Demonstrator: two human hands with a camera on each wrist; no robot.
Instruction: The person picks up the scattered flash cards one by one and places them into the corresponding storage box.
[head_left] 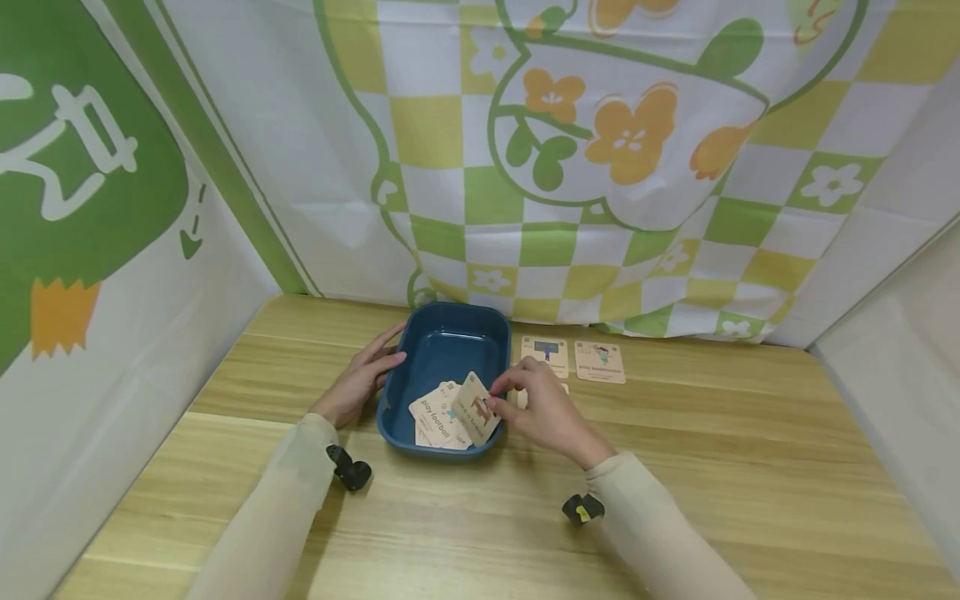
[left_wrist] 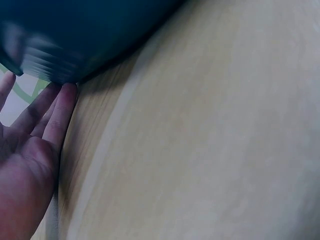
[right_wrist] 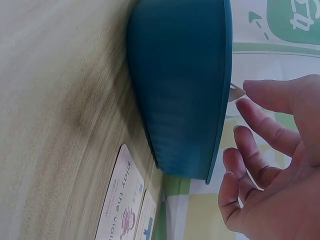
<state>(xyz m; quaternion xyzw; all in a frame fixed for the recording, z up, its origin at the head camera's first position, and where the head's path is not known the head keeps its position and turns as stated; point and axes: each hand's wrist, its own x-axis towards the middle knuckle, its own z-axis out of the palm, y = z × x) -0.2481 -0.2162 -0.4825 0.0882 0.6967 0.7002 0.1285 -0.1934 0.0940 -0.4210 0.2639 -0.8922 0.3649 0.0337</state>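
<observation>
Okay, left hand [head_left: 362, 382]: fingers fairly straight and spread, touching the outer left side of the blue bin [head_left: 459, 354], not wrapped round it. Right hand [head_left: 546, 410] pinches a held card [head_left: 478, 408] between thumb and index, tilted over the bin's near right part; a corner pokes above the rim. Can't tell if it touches the cards below. "play football" card [head_left: 437, 418] lies with others at the bin's near end. On the desk [head_left: 712, 467], right of the bin: blackboard card [head_left: 545, 350], badminton card [head_left: 600, 364], violin card [right_wrist: 120, 200] nearer the bin.
</observation>
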